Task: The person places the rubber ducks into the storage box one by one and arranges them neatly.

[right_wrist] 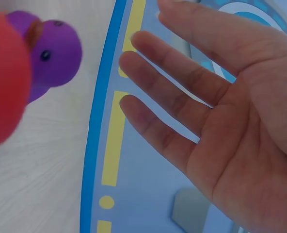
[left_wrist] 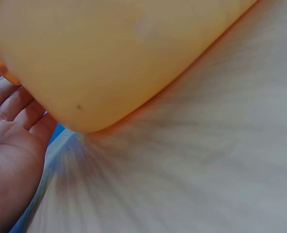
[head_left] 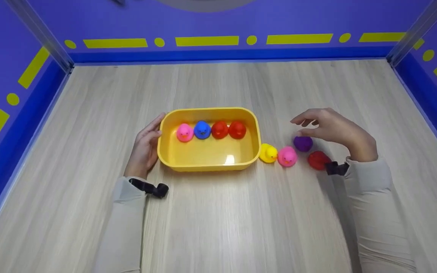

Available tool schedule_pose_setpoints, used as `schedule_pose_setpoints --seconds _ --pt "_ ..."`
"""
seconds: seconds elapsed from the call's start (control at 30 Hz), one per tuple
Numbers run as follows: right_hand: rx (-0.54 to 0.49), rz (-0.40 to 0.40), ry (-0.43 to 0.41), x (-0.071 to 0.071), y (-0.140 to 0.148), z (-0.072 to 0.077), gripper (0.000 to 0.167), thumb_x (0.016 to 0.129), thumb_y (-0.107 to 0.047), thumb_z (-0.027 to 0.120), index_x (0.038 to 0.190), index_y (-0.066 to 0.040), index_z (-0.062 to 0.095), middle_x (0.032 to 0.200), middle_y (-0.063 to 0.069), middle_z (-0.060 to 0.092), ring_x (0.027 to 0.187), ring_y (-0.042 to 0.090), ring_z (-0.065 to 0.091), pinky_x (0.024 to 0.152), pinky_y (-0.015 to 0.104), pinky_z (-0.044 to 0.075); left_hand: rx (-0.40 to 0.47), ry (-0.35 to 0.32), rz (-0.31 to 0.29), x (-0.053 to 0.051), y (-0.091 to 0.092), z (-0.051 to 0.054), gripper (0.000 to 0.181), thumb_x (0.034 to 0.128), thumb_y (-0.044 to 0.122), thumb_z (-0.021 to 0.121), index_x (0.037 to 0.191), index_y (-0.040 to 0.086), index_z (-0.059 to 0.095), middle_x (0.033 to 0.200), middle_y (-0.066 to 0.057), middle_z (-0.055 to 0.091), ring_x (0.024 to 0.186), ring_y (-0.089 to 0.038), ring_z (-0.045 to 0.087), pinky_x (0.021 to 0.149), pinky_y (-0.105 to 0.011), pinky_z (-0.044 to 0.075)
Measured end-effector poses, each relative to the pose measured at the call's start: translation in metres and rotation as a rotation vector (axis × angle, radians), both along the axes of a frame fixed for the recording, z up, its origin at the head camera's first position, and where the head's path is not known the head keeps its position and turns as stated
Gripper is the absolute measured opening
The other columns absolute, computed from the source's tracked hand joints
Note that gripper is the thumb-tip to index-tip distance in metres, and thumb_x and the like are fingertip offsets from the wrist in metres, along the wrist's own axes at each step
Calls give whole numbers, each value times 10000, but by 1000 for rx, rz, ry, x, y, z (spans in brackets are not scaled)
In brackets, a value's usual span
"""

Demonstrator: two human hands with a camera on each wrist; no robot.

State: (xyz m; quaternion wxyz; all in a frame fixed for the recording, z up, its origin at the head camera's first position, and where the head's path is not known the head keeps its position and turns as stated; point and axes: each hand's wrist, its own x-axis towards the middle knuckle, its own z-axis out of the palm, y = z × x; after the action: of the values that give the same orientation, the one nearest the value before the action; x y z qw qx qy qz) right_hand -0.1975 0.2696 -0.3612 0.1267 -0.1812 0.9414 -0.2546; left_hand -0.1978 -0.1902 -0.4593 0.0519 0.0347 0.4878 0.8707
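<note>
A yellow tray (head_left: 203, 168) holds a row of small ducks: a pink one (head_left: 184, 132), a blue one (head_left: 202, 130) and two red ones (head_left: 220, 130). At its left end the left hand (head_left: 142, 146) rests against the wall, fingers fairly straight; the left wrist view shows the palm (left_wrist: 12, 155) beside the tray (left_wrist: 109, 58). The right hand (head_left: 332, 129) hovers just above a purple duck (head_left: 303, 144), fingers loosely bent, holding nothing. In the right wrist view its fingers (right_wrist: 163, 92) are spread apart, away from the purple duck (right_wrist: 56, 53).
Right of the tray stand a yellow duck (head_left: 268, 153), touching or nearly touching it, a pink duck (head_left: 287, 156) and a red duck (head_left: 318, 160) near the right wrist's black camera mount (head_left: 337, 168). Blue panels with yellow marks (head_left: 207, 41) border the wooden table (head_left: 211, 220).
</note>
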Motion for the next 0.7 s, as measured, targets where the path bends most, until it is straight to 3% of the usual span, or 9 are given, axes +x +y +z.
schedule_pose_setpoints --seconds 0.37,0.7 --pt "6 9 -66 5 13 -9 361 891 -154 666 1235 -49 637 1180 163 657 1056 304 592 917 519 524 6 -1 1 0 0 -1 570 911 -75 306 1479 -70 251 1586 -154 234 1467 -219 230 1180 -326 273" --pt "25 1 -109 10 21 -15 358 890 -108 646 1247 -79 635 1175 165 654 1020 293 594 882 495 534 1 -2 7 1 0 0 566 912 -76 306 1477 -67 260 1580 -159 248 1461 -230 247 1163 -319 303"
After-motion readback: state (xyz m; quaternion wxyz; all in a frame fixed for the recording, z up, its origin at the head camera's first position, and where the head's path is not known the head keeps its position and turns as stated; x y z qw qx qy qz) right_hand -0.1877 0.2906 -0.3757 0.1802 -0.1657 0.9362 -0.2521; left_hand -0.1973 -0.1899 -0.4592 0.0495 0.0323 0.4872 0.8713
